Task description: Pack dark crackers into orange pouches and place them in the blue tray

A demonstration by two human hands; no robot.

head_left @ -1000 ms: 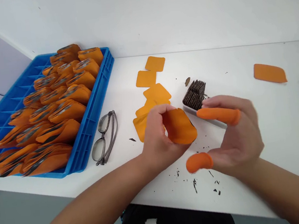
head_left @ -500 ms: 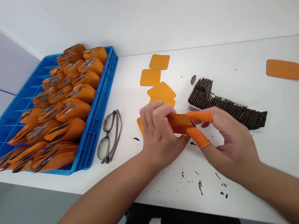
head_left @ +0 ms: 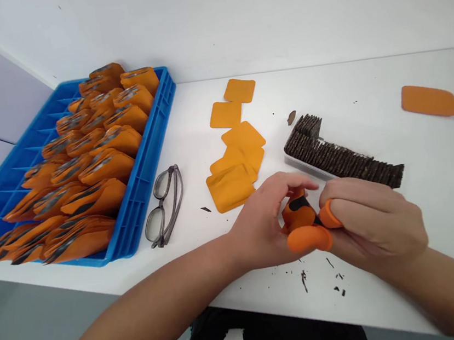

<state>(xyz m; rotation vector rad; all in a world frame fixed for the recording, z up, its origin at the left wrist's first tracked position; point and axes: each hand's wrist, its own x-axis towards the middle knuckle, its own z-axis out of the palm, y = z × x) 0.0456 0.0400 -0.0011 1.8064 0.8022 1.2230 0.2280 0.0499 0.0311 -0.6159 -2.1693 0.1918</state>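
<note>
Both hands, left (head_left: 265,231) and right (head_left: 376,220), close their fingers on one orange pouch (head_left: 297,213) at lower centre, pinching it steady above the table (head_left: 436,221), near the dark wafers (head_left: 344,160).

Bright, even light falls from above on the white worktop (head_left: 365,81), shadows are faint, edges bow from the wide lens, and focus is sharp.
</note>
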